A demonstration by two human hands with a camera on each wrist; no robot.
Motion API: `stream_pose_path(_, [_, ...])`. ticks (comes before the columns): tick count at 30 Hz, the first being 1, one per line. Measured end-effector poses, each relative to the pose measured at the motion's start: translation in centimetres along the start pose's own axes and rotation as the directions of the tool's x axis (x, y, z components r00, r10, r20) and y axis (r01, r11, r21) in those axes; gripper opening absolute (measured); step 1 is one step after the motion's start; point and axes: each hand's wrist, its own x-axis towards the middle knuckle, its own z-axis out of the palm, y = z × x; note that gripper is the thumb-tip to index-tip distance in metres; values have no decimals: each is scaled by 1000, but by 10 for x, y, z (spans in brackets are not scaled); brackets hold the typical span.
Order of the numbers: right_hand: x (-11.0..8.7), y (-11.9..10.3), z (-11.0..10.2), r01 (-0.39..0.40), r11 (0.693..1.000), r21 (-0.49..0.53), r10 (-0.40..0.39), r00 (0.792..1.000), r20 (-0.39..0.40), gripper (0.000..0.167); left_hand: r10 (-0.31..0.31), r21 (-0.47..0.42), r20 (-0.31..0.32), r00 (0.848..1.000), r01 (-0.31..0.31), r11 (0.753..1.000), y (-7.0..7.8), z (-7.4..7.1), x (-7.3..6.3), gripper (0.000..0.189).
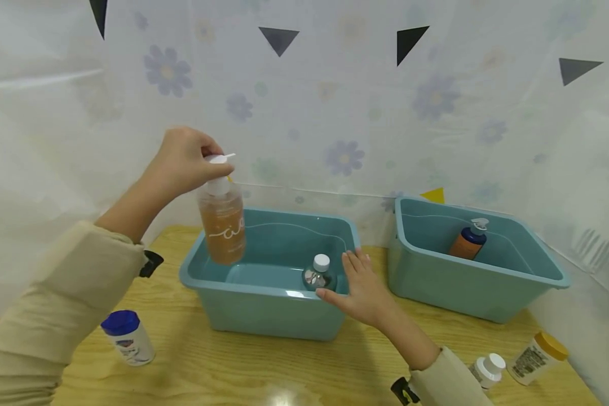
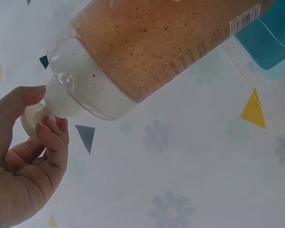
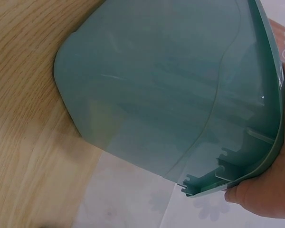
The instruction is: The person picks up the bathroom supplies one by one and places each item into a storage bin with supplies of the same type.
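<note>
My left hand (image 1: 185, 160) pinches the white pump head of a clear pump bottle (image 1: 224, 228) filled with amber liquid. It hangs upright over the left part of a teal plastic bin (image 1: 269, 316). Small dark specks float in the liquid in the left wrist view, where thumb and fingers surround the pump neck. With fingers spread, my right hand (image 1: 362, 290) rests on the bin's front right corner, the thumb along the front rim. Beside it, inside the bin, stands a small clear bottle (image 1: 318, 277) with a white cap.
A second teal bin (image 1: 467, 287) at the right contains an orange pump bottle (image 1: 468, 243) with a dark blue top. A white canister (image 1: 129, 341) with a blue lid stands front left. Front right are a white-capped bottle (image 1: 489, 369) and a yellow-capped bottle (image 1: 537, 358).
</note>
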Motion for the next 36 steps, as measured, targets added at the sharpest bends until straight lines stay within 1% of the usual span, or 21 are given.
stream_pose_path(3, [0, 0, 0, -1, 1000, 0, 1, 1000, 8, 96, 15, -4, 9, 1000, -15, 1000, 1, 5, 1, 25])
stream_pose_path(12, [-2, 0, -1, -2, 1000, -6, 2, 1000, 4, 96, 5, -47, 35, 999, -3, 999, 0, 23, 4, 24])
stream_pose_path(19, [-3, -1, -1, -2, 1000, -9, 2, 1000, 11, 96, 20, -58, 67, 998, -16, 998, -2, 35, 4, 22])
stream_pose_path(27, [-3, -3, -1, 5, 1000, -9, -5, 1000, 8, 95, 52, -51, 145, 988, -45, 998, -9, 46, 1, 21])
stream_pose_path(31, [-3, -3, 0, 11, 1000, -16, -11, 1000, 2, 95, 47, -55, 182, 982, -38, 998, -12, 50, 0, 20])
stream_pose_path(36, [-2, -3, 1, 14, 1000, -18, -14, 1000, 0, 95, 59, -54, 203, 977, -49, 997, -16, 55, -3, 19])
